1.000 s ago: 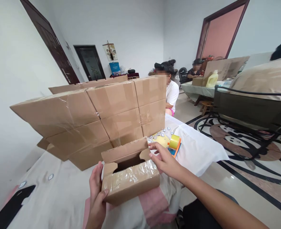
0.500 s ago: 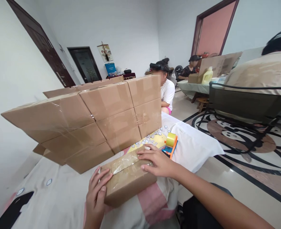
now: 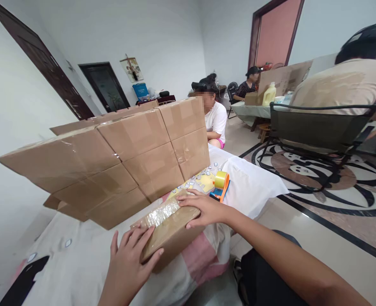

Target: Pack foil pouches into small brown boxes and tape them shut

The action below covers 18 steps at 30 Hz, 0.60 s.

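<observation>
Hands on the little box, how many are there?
2: the left hand on the left end of the little box, the right hand toward its right end. None looks hidden.

The left hand (image 3: 132, 259), lower centre-left of the frame, is bare, with slim fingers; so is the right hand (image 3: 203, 208), nearer the middle. The right forearm (image 3: 277, 255) is slender and bare down to the lower right edge. Plain black cloth (image 3: 261, 278) covers the lap at bottom right, its folds too dark to make out.
</observation>
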### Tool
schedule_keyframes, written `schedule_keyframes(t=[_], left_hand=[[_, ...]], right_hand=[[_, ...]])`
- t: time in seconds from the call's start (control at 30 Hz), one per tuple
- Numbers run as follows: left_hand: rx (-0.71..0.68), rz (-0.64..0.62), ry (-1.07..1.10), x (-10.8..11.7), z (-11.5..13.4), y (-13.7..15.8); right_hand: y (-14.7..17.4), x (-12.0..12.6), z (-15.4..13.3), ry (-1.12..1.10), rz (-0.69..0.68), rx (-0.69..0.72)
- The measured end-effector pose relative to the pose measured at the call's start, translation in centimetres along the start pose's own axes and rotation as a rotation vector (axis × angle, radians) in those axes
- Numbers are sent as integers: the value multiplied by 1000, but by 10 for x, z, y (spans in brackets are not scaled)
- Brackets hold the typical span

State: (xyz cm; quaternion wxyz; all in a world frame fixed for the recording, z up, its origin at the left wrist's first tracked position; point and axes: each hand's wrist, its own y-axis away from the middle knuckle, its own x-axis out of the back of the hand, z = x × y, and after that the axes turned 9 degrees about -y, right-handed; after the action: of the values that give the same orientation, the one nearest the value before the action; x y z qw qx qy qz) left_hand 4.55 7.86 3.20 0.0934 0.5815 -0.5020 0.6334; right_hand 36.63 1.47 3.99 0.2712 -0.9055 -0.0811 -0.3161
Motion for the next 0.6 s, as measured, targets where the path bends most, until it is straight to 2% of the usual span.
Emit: schedule_keyframes(t=[0.1,0.3,0.4,0.5,0.57,0.6], left_hand=[[37,-66,-49,4,9,-1],[100,-73,-68,1,18,4],[125,-79,-62,0,20,7],[152,-71,-55,-1,22,7],[161,-69,-51,-2,23,6],[161,-70,-49,-2,23,5]], right_hand=[[1,-3,0,5,22,3],[11,-3,-7,88,92,36],[17,-1,-14,115,212,93],[18,3,-37,129,358,159],[16,9,-67,200,347,207],[16,13,-86,250,300,244]])
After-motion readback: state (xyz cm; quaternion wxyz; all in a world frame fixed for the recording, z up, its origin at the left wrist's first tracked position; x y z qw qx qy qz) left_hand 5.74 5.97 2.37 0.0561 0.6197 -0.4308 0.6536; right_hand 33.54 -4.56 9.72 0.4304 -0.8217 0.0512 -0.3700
